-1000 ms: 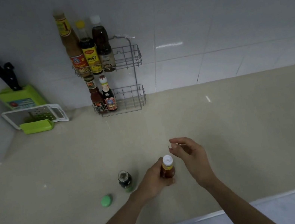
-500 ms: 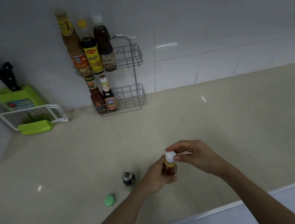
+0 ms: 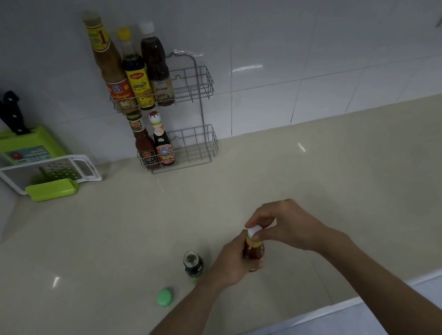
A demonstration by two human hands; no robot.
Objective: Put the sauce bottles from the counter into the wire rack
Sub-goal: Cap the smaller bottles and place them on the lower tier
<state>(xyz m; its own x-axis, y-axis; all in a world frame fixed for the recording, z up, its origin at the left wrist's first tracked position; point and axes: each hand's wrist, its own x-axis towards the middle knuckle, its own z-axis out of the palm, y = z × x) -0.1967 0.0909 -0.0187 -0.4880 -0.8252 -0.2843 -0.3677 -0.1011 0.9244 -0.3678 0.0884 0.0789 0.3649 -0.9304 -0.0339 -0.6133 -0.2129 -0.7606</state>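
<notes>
Your right hand [image 3: 286, 226], previously open above the small bottle [image 3: 253, 250], has closed its fingertips [image 3: 265, 226] on the white cap [image 3: 254, 233].

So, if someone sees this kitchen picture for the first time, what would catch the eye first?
Probably the two hands low in the middle: the left hand wraps the body of a small red sauce bottle standing on the counter, while the right hand pinches its white cap. Next, the wire rack against the tiled wall, with five bottles crowded to its left side. Then the open dark bottle and the loose green cap.
</notes>
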